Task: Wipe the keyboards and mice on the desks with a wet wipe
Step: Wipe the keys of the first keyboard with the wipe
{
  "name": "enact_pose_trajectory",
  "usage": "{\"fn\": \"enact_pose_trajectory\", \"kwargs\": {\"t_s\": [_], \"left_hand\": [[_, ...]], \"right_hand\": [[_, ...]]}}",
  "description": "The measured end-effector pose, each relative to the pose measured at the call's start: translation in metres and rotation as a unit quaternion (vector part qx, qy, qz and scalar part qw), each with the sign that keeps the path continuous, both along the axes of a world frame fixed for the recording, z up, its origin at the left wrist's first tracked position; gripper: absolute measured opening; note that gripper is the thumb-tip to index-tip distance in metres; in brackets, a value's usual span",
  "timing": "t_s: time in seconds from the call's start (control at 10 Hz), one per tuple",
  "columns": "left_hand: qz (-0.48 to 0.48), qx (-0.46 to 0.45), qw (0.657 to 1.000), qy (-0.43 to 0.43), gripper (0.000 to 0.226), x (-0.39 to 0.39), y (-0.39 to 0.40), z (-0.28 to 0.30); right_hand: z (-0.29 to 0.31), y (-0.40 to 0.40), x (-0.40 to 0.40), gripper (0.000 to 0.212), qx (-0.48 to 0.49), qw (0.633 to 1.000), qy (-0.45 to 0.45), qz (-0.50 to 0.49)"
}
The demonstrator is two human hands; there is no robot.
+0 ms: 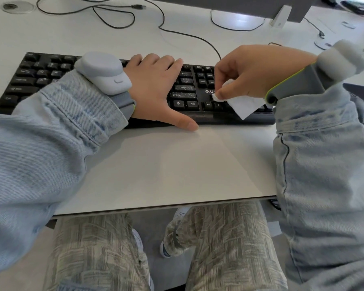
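1. Keyboard [40, 76], black, lies across the white desk [166, 164], set back from the near edge and running from near the left edge toward the right; its long sides sit roughly parallel to the near edge.
2. Pale denim sleeve [51, 133] of the left arm crosses the near-left part of the desk and covers the keyboard's left-centre; a grey wrist device [105, 74] is strapped just above the cuff.
3. Left hand [156, 89] rests flat on the middle of the keyboard, fingers straight and spread over the far key rows, thumb stretched out along the keyboard's near rim, touching the desk. It holds nothing.
4. Keys just right of that hand, around Shift and Ctrl, look speckled with pale dust.
5. Black cable [198, 38] runs from the keyboard's far side toward the far edge of the desk, looping there.
6. Wet wipe [242, 106], white and crumpled, lies on the keyboard above the arrow keys, a corner hanging over the near rim.
7. Right hand [254, 72] pinches the wipe between curled fingertips and thumb, pressing it onto the keys.
8. Monitor base [237, 19] stands near the far edge; a dark mouse pad [361, 91] shows at the right edge, partly hidden by the right sleeve.
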State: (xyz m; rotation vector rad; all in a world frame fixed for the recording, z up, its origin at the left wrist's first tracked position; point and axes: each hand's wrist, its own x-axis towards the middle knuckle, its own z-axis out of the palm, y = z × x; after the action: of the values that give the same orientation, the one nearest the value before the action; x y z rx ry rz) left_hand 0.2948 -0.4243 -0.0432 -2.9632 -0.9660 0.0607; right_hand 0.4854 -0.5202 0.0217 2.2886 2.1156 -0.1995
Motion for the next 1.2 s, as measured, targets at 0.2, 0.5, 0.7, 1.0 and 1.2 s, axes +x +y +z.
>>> {"fn": "enact_pose_trajectory", "kwargs": {"t_s": [0.2, 0.5, 0.7, 1.0, 1.2], "left_hand": [[0.003, -0.002, 1.0, 0.001, 0.157, -0.003, 0.002, 0.001], [0.001, -0.002, 1.0, 0.001, 0.157, -0.001, 0.001, -0.001], [0.002, 0.002, 1.0, -0.004, 0.158, 0.0, 0.0, 0.0], [0.003, 0.003, 1.0, -0.003, 0.157, 0.001, -0.001, 0.0], [-0.002, -0.001, 1.0, 0.001, 0.155, -0.001, -0.001, 0.0]], "right_hand": [[0.0, 0.004, 0.004, 0.01, 0.008, 1.0, -0.007, -0.021], [0.001, 0.002, -0.003, 0.01, 0.063, 0.997, 0.041, 0.019], [-0.002, -0.003, -0.023, 0.017, -0.029, 0.998, 0.028, 0.049], [-0.006, -0.007, -0.023, 0.011, 0.025, 0.996, 0.07, 0.055], [-0.004, -0.021, -0.002, 0.01, 0.031, 0.998, 0.046, -0.004]]}}
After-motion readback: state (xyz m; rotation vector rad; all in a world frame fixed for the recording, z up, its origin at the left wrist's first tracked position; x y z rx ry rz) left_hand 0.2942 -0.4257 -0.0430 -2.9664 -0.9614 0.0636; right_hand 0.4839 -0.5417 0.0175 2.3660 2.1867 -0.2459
